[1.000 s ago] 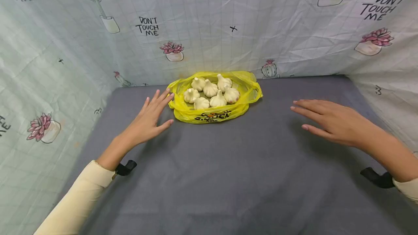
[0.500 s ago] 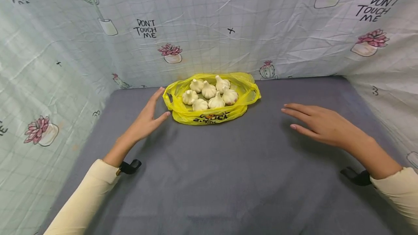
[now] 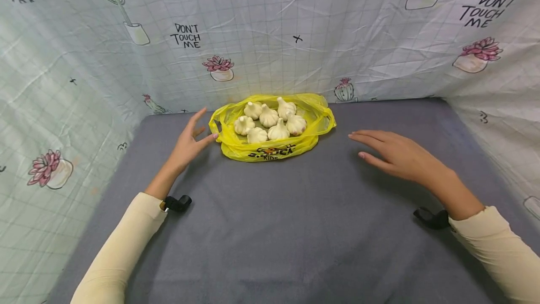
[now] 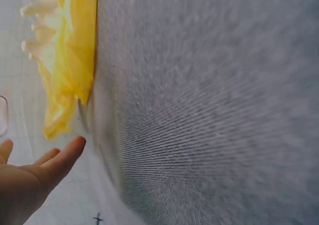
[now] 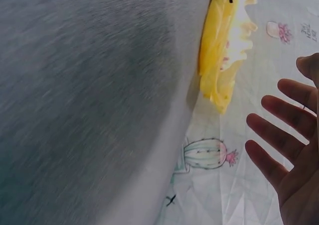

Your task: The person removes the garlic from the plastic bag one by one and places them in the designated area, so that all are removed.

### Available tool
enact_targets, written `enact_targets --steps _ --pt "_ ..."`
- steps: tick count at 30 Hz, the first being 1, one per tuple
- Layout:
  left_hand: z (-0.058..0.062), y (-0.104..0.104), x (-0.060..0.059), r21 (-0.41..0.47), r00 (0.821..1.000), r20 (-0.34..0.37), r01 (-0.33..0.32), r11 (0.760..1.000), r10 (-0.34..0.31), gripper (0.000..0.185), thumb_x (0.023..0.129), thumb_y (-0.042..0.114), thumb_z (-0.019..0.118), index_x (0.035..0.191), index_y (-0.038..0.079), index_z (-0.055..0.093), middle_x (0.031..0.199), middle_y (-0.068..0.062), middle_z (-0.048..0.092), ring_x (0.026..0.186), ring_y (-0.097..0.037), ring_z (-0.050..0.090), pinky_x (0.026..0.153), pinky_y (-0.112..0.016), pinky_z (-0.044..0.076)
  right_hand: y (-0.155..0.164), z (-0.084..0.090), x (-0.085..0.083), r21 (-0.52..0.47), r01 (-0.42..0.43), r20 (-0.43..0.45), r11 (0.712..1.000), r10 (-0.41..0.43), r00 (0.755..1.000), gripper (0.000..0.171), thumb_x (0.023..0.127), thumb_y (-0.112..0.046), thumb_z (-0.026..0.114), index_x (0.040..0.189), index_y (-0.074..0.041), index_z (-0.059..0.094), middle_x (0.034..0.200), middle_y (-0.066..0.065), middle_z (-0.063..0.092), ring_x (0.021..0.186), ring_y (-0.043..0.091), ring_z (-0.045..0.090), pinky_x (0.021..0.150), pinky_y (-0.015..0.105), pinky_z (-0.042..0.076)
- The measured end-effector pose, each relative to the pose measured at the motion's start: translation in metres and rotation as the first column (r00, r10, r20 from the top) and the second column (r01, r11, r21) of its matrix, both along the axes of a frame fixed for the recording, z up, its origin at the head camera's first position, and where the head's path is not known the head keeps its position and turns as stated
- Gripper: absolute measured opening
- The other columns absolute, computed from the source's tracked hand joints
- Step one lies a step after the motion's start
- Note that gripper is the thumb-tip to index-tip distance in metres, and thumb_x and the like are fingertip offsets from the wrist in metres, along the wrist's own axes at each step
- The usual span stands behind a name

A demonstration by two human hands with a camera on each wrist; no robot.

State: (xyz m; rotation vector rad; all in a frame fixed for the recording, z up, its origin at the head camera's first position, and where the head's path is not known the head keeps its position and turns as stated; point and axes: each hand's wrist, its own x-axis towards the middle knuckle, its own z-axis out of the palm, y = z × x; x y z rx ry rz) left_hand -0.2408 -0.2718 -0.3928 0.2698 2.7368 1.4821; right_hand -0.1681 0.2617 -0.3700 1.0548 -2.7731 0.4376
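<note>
A yellow plastic bag (image 3: 274,153) with dark printing lies open at the back middle of the table. Several whole garlic bulbs (image 3: 268,116) sit inside it. At the bag's left end is my left hand (image 3: 190,142), thumb and fingers spread apart, with the thumb tip right at the bag's left handle. In the left wrist view the fingers of that hand (image 4: 42,172) point toward the bag (image 4: 79,46). To the right of the bag hovers my right hand (image 3: 390,156), fingers extended. The right wrist view shows this hand (image 5: 294,140) with fingers spread, apart from the bag (image 5: 217,60).
Grey cloth (image 3: 270,229) covers the table. Behind it and along both sides hangs a pale curtain (image 3: 270,32) printed with potted plants and lettering, close behind the bag. Each wrist carries a black strap mount, such as the left mount (image 3: 179,203).
My right hand has moved left, toward the bag. My left hand has drawn slightly left from overlapping the bag's edge, and its fingers have parted from the thumb. The bag stays put.
</note>
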Motion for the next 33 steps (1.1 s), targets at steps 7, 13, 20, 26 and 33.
enact_targets --steps 7,13,20,26,33 --pt "-0.009 0.001 -0.025 0.137 0.994 0.112 -0.020 0.990 0.004 0.080 0.097 0.029 0.072 0.161 0.041 0.025 0.171 0.001 0.007 0.147 -0.039 0.034 0.104 -0.054 0.046 -0.016 0.000 -0.014 -0.047 -0.013 0.034 0.999 0.015 0.999 0.050 0.102 -0.025 0.063 0.151 -0.018 0.051 0.148 0.007 0.055 0.134 0.031 0.053 0.105 0.055 0.041" --pt "-0.018 0.001 -0.043 0.189 0.991 0.120 0.037 0.981 -0.060 0.082 0.097 0.019 0.072 0.164 0.025 0.024 0.171 0.002 0.008 0.147 -0.040 0.033 0.104 -0.054 0.046 -0.031 -0.001 -0.028 -0.097 -0.018 0.070 0.995 0.025 0.997 0.047 0.104 -0.027 0.061 0.149 -0.016 0.053 0.148 0.008 0.055 0.135 0.031 0.051 0.107 0.056 0.040" --pt "-0.025 0.001 -0.055 -0.020 0.994 -0.010 0.107 0.994 -0.108 0.075 0.094 0.024 0.076 0.159 0.023 0.039 0.168 0.010 0.021 0.116 -0.022 0.056 0.089 -0.043 0.051 -0.046 -0.004 -0.046 -0.133 -0.030 0.124 0.991 0.046 0.991 0.047 0.104 -0.025 0.060 0.148 -0.011 0.053 0.149 0.012 0.052 0.137 0.035 0.049 0.108 0.057 0.039" --pt "-0.026 0.003 -0.057 -0.130 0.990 -0.054 0.123 0.984 -0.131 0.066 0.093 0.026 0.077 0.153 0.019 0.050 0.165 0.009 0.030 0.064 -0.019 0.040 0.059 -0.030 0.040 -0.057 -0.004 -0.061 -0.143 -0.038 0.139 0.989 0.058 0.989 0.048 0.103 -0.023 0.062 0.148 -0.009 0.052 0.149 0.015 0.052 0.137 0.037 0.049 0.108 0.058 0.038" --pt "-0.025 0.004 -0.057 -0.182 0.984 -0.077 0.146 0.972 -0.162 0.055 0.094 0.024 0.076 0.145 0.013 0.059 0.163 0.004 0.035 0.121 -0.023 0.051 0.073 -0.032 0.039 -0.070 -0.002 -0.080 -0.190 -0.032 0.176 0.981 0.066 0.982 0.047 0.104 -0.023 0.061 0.148 -0.009 0.053 0.149 0.015 0.053 0.135 0.037 0.050 0.106 0.057 0.040"
